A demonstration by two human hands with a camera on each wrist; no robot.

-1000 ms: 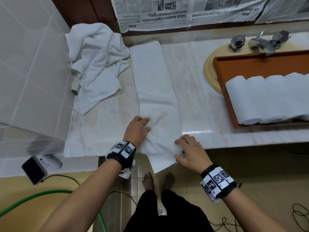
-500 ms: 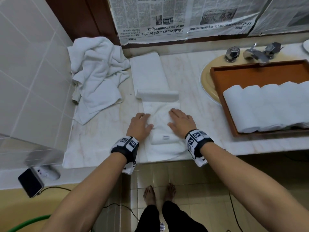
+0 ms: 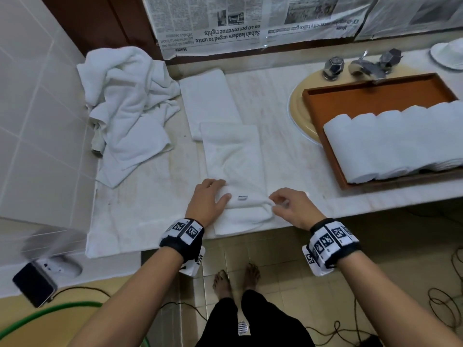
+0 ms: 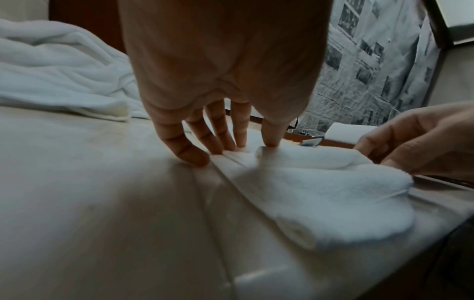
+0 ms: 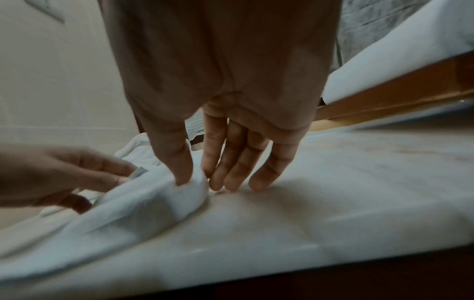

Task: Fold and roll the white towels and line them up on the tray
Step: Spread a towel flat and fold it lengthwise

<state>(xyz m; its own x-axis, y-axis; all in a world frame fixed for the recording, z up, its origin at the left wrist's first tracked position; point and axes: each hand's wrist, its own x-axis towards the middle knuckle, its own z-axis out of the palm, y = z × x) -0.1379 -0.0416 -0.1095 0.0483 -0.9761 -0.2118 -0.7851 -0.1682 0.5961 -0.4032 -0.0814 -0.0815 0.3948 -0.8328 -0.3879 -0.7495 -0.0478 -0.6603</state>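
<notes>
Towel (image 3: 233, 156) roll starting at 6 o'clock worktop (image 3: 150, 196) edge; left hand (image 3: 209, 201) fingers pin one end, right hand (image 3: 292, 209) pinches the other. Advise rolling tight, evenly toward 12 o'clock.

rolled towels (image 3: 400, 141): row cut by right edge | dish (image 3: 448, 55): cut off | towel label (image 3: 242, 198): unreadable
</notes>
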